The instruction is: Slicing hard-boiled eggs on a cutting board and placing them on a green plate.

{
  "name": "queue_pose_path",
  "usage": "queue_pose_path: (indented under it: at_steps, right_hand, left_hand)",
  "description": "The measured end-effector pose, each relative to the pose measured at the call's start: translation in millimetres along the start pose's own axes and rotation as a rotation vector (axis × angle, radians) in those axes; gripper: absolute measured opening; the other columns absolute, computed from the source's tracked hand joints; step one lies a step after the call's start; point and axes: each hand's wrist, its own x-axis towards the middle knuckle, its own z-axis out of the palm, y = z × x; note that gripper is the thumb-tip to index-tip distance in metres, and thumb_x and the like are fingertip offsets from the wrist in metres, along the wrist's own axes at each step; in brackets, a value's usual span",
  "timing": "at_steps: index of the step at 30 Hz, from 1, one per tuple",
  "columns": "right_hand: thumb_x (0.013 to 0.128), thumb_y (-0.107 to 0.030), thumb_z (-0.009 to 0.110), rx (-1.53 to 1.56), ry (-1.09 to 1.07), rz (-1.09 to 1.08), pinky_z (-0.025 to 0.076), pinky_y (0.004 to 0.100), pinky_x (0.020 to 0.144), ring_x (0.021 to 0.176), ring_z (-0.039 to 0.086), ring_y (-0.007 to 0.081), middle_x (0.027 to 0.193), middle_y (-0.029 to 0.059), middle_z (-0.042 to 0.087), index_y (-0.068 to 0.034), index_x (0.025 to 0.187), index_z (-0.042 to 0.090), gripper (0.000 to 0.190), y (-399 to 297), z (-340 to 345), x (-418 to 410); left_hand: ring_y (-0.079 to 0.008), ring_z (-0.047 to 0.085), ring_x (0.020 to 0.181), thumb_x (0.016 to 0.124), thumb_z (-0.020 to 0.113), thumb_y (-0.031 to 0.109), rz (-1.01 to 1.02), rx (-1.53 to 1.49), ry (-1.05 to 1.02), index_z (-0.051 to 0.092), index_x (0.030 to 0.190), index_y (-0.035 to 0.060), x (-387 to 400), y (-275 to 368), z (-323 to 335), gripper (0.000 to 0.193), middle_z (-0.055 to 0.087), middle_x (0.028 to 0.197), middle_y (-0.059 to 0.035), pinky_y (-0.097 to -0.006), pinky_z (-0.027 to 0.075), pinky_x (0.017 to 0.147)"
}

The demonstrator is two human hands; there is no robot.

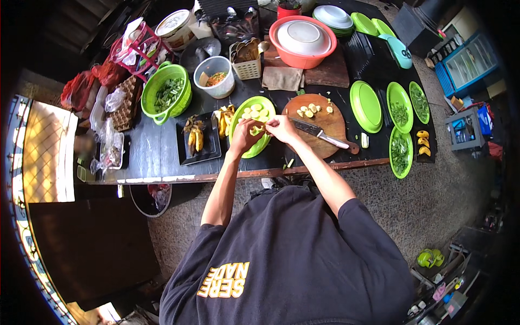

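Observation:
Both my hands are over a green oval plate (251, 151) that bears several pale banana slices (256, 107). My left hand (246, 133) is bent over the plate's middle, its fingers near a yellowish piece; whether it grips that piece is unclear. Beside it, at the plate's right rim, my right hand (281, 127) has thumb and fingers pinched together; anything between them is too small to tell. On the round wooden cutting board (321, 103) to the right lie more slices (309, 114) and a knife (315, 131) with a pale handle. Banana peels (224, 120) lie left of the plate.
A black square tray (211, 151) with bananas (196, 140) stands to the left. Behind are a green basket of cut greens (167, 95), a clear tub (219, 90) and a red basin (302, 61). Green plates (365, 107), some with greens, and a small tray of bananas (423, 142) stand right.

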Motion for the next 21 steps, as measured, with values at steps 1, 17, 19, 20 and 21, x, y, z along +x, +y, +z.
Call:
queue_pose_path:
  at_steps: [1,17,19,20,21]
  right_hand:
    - [0.088,-0.008,0.079,-0.099,-0.003,-0.018,0.059,0.0306,0.066,0.074,0.072,0.0153,0.083,0.0091,0.075,0.003,0.096,0.073,0.015,-4,6,-1]
    - [0.081,-0.001,0.071,-0.572,0.189,-0.263,0.058,0.041,0.073,0.082,0.076,0.0334,0.085,0.0202,0.074,0.0,0.087,0.073,0.007,-16,40,-16]
    - [0.081,-0.001,0.071,-0.529,0.157,-0.237,0.058,0.0417,0.073,0.083,0.075,0.0349,0.086,0.0201,0.074,0.0,0.088,0.074,0.008,-13,37,-16]
    - [0.081,-0.001,0.07,-0.538,0.153,-0.302,0.058,0.0419,0.073,0.082,0.075,0.0352,0.085,0.0199,0.074,0.0,0.089,0.074,0.009,-12,37,-15]
    - [0.081,-0.001,0.07,-0.548,0.151,-0.364,0.058,0.0421,0.073,0.081,0.074,0.0355,0.084,0.0197,0.074,0.0,0.09,0.075,0.01,-10,36,-15]
  left_hand:
    - [-0.0293,0.066,0.089,0.075,0.086,0.016,-0.001,0.025,0.009,0.078,0.099,0.0083,-7,-4,-4,0.027,0.074,0.094,-0.0089,-0.0403,0.052,0.084]
    - [-0.0335,0.066,0.091,0.071,0.084,0.02,-0.041,0.127,0.091,0.08,0.09,0.0061,-33,-18,-6,0.023,0.071,0.092,-0.0126,-0.0439,0.053,0.084]
    - [-0.0336,0.066,0.091,0.072,0.084,0.019,-0.039,0.118,0.082,0.08,0.089,0.0066,-33,-21,-5,0.021,0.071,0.091,-0.0127,-0.0437,0.053,0.084]
    - [-0.0337,0.067,0.091,0.073,0.083,0.018,-0.033,0.113,0.089,0.08,0.088,0.0069,-32,-23,-4,0.019,0.072,0.091,-0.0129,-0.0435,0.054,0.083]
    - [-0.0337,0.067,0.091,0.073,0.083,0.018,-0.028,0.107,0.086,0.08,0.088,0.0069,-32,-22,-5,0.019,0.072,0.091,-0.0129,-0.0435,0.054,0.083]
